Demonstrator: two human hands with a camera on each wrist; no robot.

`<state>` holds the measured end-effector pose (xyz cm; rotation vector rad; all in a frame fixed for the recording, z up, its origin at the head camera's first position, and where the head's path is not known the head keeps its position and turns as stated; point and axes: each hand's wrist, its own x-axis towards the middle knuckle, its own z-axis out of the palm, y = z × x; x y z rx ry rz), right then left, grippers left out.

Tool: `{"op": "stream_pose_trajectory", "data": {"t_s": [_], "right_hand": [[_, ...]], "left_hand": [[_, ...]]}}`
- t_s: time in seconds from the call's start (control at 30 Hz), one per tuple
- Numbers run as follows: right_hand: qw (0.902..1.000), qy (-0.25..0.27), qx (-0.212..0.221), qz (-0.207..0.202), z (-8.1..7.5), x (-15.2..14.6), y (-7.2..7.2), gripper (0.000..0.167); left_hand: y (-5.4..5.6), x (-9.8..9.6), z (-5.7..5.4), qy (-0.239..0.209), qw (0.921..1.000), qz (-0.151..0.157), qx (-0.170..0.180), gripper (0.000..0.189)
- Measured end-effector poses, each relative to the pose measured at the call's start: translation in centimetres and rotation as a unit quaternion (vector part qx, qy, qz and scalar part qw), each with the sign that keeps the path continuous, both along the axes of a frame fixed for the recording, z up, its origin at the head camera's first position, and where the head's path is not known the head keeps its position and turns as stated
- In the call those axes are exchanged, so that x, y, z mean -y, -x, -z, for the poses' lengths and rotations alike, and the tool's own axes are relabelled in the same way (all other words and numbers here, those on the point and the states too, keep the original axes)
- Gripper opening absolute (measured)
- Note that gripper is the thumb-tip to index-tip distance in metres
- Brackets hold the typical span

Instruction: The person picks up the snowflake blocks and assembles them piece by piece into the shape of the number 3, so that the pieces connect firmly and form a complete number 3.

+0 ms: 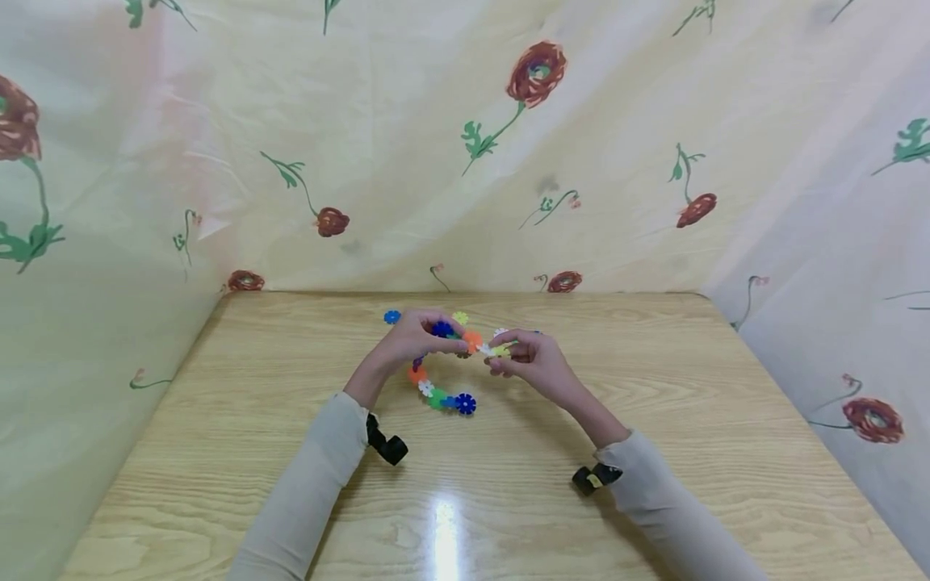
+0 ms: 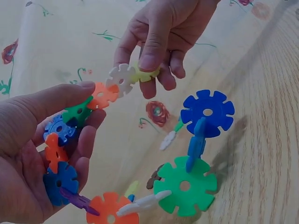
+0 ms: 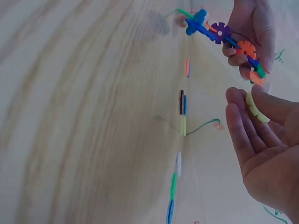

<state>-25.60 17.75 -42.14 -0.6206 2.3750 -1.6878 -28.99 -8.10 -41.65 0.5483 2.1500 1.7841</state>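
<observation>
Centre frame: left hand [image 1: 412,335] grips the disc chain [image 2: 62,182], apparently for support; right hand [image 1: 543,369] pinches the yellow disc [image 2: 145,74].

Disc chain [image 1: 437,399] blocks middle; room over table [image 1: 726,403], right side.

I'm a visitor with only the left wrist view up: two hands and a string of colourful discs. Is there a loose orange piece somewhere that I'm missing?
Observer: Yes, in the right wrist view a loose orange piece lies next to a blue piece, apart from the chain.
Visitor: Neat! What are the person's arms wearing?
Observer: The head view shows pale sleeves on both forearms.
Visitor: Anything strapped on near the hands?
Observer: Yes, a small black device sits at each wrist.
</observation>
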Motion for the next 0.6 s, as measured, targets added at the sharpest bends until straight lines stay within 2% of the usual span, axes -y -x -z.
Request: {"op": "stream_pose_trajectory", "data": {"t_s": [0.13, 0.27, 0.43, 0.5, 0.6], "right_hand": [[0.9991, -0.041, 0.000, -0.010, -0.2, -0.6, 0.5, 0.044], [0.9957, -0.091, -0.018, -0.001, -1.5, -1.7, 1.6, 0.052], [0.9861, -0.153, -0.065, 0.008, -3.1, -3.5, 3.9, 0.042], [0.9786, -0.184, -0.092, 0.003, -3.1, -4.3, 5.0, 0.037], [0.9695, -0.219, -0.109, -0.015, -2.6, -5.3, 6.3, 0.034]], "left_hand": [[-0.1, 0.0, -0.2, 0.005, 1.0000, 0.003, 0.004, 0.020], [0.0, 0.2, -0.2, 0.002, 0.9999, 0.008, 0.009, 0.020], [-0.1, 0.3, -0.3, 0.004, 0.9999, 0.008, 0.010, 0.019], [-0.1, 0.4, -0.3, 0.011, 0.9999, 0.005, 0.008, 0.019], [-0.2, 0.4, -0.3, 0.029, 0.9996, -0.003, 0.003, 0.020]]}}
